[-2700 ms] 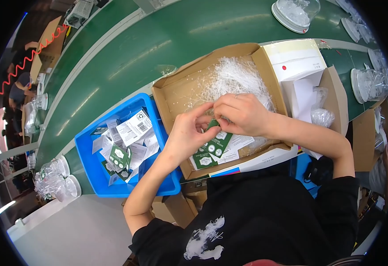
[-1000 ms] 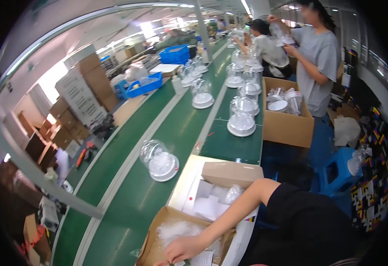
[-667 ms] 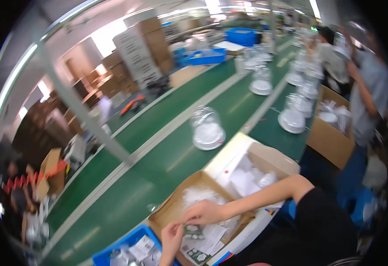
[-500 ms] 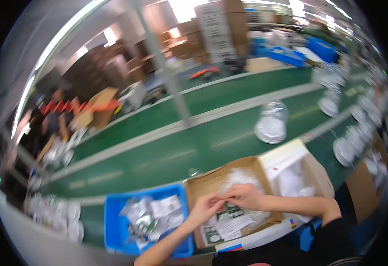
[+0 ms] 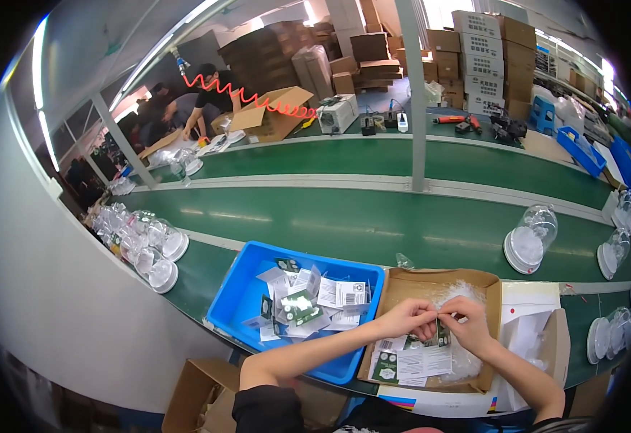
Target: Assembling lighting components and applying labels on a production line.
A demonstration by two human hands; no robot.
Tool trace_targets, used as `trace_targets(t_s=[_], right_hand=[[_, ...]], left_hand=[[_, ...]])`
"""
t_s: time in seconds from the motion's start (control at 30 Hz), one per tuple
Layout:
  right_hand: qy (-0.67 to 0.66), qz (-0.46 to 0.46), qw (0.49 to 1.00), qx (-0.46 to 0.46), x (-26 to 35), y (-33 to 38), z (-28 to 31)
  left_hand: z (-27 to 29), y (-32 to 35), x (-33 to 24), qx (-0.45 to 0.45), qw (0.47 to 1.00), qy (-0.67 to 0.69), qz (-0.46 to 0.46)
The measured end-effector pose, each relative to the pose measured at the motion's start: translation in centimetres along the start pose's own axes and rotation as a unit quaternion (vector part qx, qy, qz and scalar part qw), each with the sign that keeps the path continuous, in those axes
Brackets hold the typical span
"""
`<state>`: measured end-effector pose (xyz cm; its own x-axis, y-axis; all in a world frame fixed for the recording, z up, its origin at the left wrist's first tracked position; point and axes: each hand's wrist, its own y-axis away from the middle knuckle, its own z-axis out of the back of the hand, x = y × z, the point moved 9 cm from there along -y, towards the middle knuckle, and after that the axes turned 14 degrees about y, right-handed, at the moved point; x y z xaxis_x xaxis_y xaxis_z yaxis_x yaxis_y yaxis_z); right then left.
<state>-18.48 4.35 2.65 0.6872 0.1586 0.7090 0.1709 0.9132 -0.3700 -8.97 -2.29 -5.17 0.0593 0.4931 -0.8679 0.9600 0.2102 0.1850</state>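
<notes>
Cardboard tray holds flat cards and stringy white shreds under left hand and right hand, fingers pinched narrow

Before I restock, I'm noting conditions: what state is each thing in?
Left hand: fingers pinched, contents unclear.
Right hand: fingers pinched, likewise unclear.
Blue bin: open, partly filled with cards.
Cardboard tray: open, holding more cards, white strands.
Clear dome: seated on white base.
Coiled red hose: stretched out.

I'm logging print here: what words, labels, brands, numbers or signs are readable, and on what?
I'm locating print, not transcribing.
White cartons: dark characters, not copied.
Green cards in blue bin: too small to read.
White card there: barcode, print unreadable.
White papers in cardboard tray: too small.
</notes>
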Motion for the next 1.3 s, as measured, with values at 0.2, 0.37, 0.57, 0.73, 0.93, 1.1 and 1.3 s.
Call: trace_targets(t_s=[0.2, 0.37, 0.57, 0.73, 0.93, 1.1, 1.3], right_hand=[[-0.065, -0.058, 0.996, 0.024, -0.3, -0.3, -0.2], [-0.237, -0.169, 0.956, 0.032, -3.0, -0.4, -0.2], [-0.435, -0.293, 0.851, -0.017, -4.2, -0.4, -0.5], [-0.479, -0.332, 0.813, 0.006, -4.9, 0.5, -1.9], [-0.386, -0.307, 0.870, -0.020, -5.2, 0.9, -0.4], [-0.299, -0.236, 0.924, 0.018, -2.6, 1.0, 0.6], [-0.249, -0.116, 0.961, 0.032, 1.4, 1.5, 2.3]], left_hand=[[0.1, 0.1, -0.5, 0.024, 0.999, 0.047, -0.002], [0.4, -0.1, -0.8, 0.023, 0.997, 0.071, -0.011], [0.5, 0.3, -1.9, -0.045, 0.996, 0.047, -0.057], [0.4, 0.4, -2.5, -0.080, 0.988, -0.023, -0.129], [-1.0, 0.5, -4.2, -0.047, 0.985, -0.047, -0.162], [-1.5, 0.7, -6.9, -0.084, 0.964, -0.038, -0.248], [-4.2, 0.6, -7.7, -0.083, 0.985, 0.005, -0.152]])
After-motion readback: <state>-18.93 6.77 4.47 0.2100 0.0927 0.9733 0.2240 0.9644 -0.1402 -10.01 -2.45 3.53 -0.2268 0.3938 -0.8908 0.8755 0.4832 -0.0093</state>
